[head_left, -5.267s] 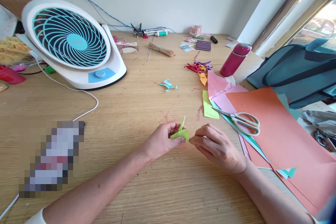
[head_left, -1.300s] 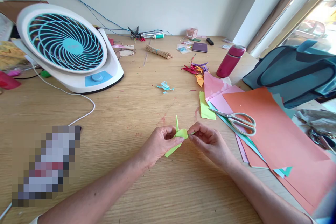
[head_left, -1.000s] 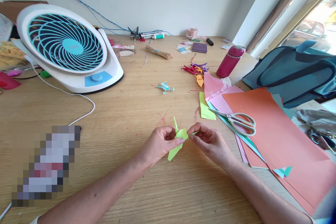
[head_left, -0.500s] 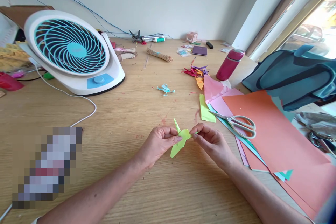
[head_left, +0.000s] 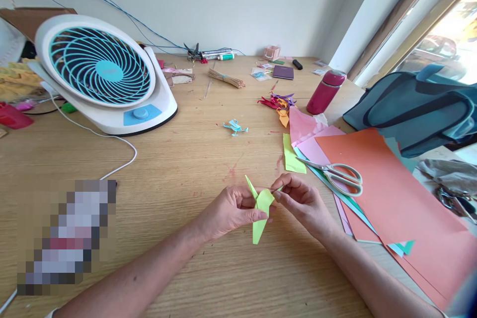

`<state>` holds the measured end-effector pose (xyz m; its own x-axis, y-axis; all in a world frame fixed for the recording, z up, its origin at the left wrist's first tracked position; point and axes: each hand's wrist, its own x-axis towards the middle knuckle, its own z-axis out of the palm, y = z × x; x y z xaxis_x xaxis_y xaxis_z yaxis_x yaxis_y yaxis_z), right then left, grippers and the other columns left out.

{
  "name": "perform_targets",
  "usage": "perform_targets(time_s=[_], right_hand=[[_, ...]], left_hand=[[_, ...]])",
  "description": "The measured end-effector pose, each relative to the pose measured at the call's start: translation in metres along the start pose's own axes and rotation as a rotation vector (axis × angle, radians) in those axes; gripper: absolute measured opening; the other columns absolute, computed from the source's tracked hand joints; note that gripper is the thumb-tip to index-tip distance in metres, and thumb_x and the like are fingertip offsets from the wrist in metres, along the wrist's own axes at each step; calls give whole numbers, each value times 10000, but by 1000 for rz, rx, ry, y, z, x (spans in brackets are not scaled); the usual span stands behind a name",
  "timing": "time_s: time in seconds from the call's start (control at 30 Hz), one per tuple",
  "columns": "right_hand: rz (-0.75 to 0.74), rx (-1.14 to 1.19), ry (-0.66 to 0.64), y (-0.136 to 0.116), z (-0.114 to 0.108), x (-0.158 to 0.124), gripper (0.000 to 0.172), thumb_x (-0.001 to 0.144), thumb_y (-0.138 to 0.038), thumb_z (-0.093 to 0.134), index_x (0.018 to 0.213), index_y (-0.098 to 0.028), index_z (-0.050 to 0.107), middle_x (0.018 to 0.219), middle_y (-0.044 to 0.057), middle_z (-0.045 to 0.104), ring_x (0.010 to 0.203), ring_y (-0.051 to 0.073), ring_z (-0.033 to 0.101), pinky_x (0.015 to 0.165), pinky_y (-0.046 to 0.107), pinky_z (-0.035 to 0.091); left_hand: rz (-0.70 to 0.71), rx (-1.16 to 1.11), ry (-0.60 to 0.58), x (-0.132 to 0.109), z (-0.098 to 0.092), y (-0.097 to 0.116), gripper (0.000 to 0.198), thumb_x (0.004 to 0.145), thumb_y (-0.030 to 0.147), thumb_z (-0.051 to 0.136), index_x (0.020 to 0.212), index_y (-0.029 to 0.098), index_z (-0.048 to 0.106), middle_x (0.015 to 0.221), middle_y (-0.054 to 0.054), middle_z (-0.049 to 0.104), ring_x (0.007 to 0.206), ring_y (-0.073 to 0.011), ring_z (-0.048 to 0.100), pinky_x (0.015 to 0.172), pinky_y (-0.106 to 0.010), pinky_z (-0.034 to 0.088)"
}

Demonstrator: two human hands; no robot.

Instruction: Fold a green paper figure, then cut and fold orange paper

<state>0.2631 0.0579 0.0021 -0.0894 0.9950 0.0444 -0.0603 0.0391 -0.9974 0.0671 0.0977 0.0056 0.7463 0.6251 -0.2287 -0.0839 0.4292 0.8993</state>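
Note:
A folded lime-green paper figure [head_left: 264,202] is held over the near part of the table, with one thin point sticking up to the left and a wide flap hanging down. My left hand [head_left: 240,208] grips its body, thumb across the front and fingers behind. The thumb and forefinger of my right hand [head_left: 298,198] pinch a small tip on its right side. Farther back on the wood stands a light-blue folded paper figure [head_left: 234,126]. A lime-green paper strip [head_left: 292,154] lies to the right, beyond my right hand.
Scissors [head_left: 341,176] rest on stacked coloured paper [head_left: 391,184] at the right. Behind are a magenta flask [head_left: 327,92], a teal bag [head_left: 413,109] and several small coloured paper figures [head_left: 279,104]. A white fan [head_left: 108,74] stands left, its cord [head_left: 126,144] crossing the table.
The green figure has turned so its flap points more straight down. My left thumb has slid lower on it, and its fingers have shifted. My right hand still pinches the right tip.

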Motion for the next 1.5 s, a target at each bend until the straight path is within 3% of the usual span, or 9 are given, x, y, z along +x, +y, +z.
perform_targets(time_s=[0.1, 0.23, 0.6, 0.77, 0.93, 1.13, 1.4, 1.5], right_hand=[[-41, -59, 16, 0, -3, 0, 206, 853, -406, 701, 836, -211, 638, 754, 3, 618, 673, 136, 568, 640, 263, 471], [-55, -110, -37, 3, -3, -1, 187, 900, -385, 650, 844, -208, 626, 781, 19, 642, 736, 157, 603, 719, 294, 480], [-19, -131, -59, 7, -1, -1, 176, 899, -372, 642, 833, -211, 619, 783, 15, 630, 738, 163, 611, 719, 301, 498], [-46, -177, -80, 7, -1, -1, 133, 920, -320, 616, 848, -210, 632, 790, 13, 638, 757, 157, 601, 732, 289, 479], [-73, -241, -59, 7, -1, -1, 149, 920, -323, 611, 831, -207, 638, 778, 11, 624, 738, 151, 572, 696, 270, 455], [-68, -212, -58, 8, -1, -1, 198, 914, -370, 620, 810, -203, 636, 746, 6, 603, 691, 141, 532, 653, 260, 431], [-53, -160, -52, 6, 1, -1, 202, 901, -378, 645, 798, -205, 630, 742, 0, 576, 687, 138, 507, 648, 261, 417], [-26, -131, -45, 5, 2, 1, 212, 891, -394, 655, 802, -203, 630, 743, -1, 586, 692, 141, 522, 653, 263, 423]], left_hand=[[13, 22, -12, 1, -1, -2, 301, 721, 390, 810, 906, 158, 761, 876, -48, 763, 838, -168, 697, 813, -290, 539], [53, 142, 117, 2, -1, -4, 339, 744, 474, 765, 843, 150, 779, 841, -64, 768, 830, -195, 708, 788, -292, 539], [13, 91, 218, 4, 2, -7, 389, 641, 464, 834, 816, 129, 741, 781, -67, 753, 748, -193, 697, 713, -301, 551], [40, 152, 250, 5, 2, -11, 338, 672, 440, 811, 769, 134, 707, 683, -18, 680, 606, -131, 603, 589, -243, 485], [202, 389, 289, 6, -3, -16, 181, 772, 332, 738, 732, 159, 703, 702, 11, 558, 646, -103, 507, 595, -212, 397], [299, 560, 213, 2, -6, -8, 182, 826, 308, 688, 710, 170, 710, 765, -7, 507, 730, -124, 497, 637, -222, 383], [171, 424, 135, 1, -8, -6, 290, 768, 362, 732, 613, 141, 627, 692, 13, 464, 646, -111, 458, 581, -227, 357], [121, 366, 161, 3, -8, -6, 307, 723, 398, 763, 607, 138, 648, 657, 10, 487, 627, -115, 458, 568, -229, 359]])
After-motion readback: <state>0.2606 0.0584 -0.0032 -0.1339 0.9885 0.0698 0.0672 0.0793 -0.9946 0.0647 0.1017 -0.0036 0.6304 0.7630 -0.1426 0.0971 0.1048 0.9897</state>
